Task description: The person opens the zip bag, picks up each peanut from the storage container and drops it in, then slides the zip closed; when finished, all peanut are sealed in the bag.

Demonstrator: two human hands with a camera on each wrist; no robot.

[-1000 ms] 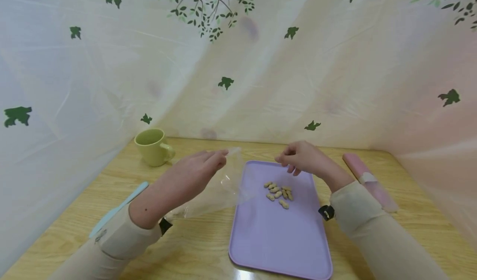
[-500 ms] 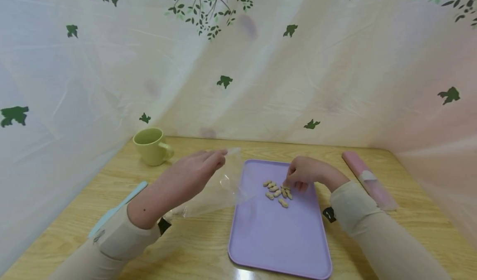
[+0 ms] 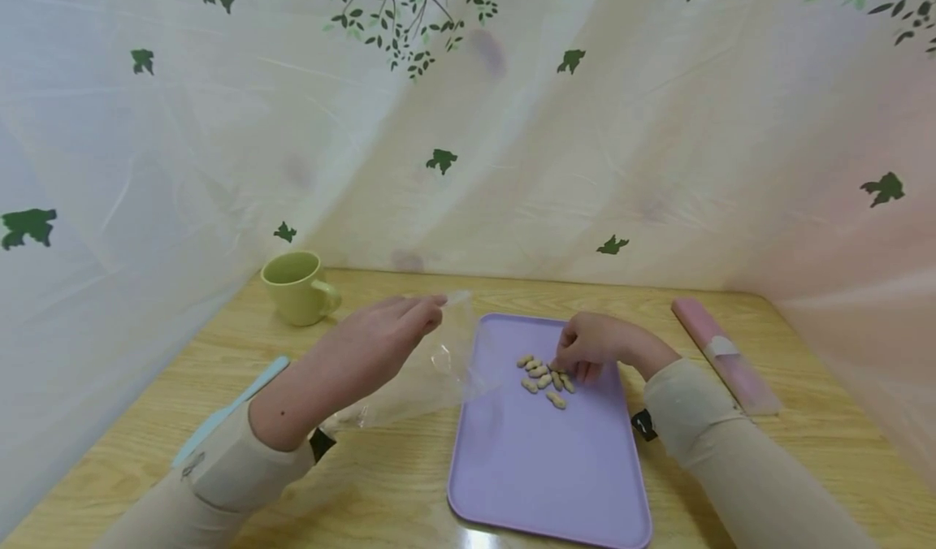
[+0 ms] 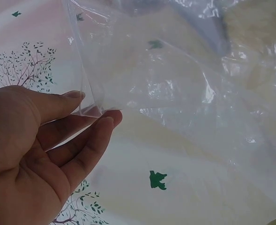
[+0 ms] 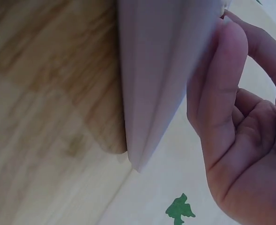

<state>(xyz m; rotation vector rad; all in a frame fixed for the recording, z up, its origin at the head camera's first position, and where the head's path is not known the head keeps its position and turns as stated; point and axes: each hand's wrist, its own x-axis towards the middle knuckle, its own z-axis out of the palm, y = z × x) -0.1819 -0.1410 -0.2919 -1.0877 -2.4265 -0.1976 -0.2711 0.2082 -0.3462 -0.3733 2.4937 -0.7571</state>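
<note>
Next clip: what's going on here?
A person's left hand pinches the edge of a clear plastic bag. The right hand is down at a small cluster of peanuts on a purple tray; whether it grips one is unclear. A green mug stands on the table.

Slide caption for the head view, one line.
Left hand holds a clear plastic bag; right hand pinches one of the peanuts on a purple tray.

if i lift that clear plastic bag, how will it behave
The clear plastic bag will probably flop, since its film creases near the pinching left hand. It looks light, thin enough for the purple tray to show through. Its glossy surface may be slippery.
</note>
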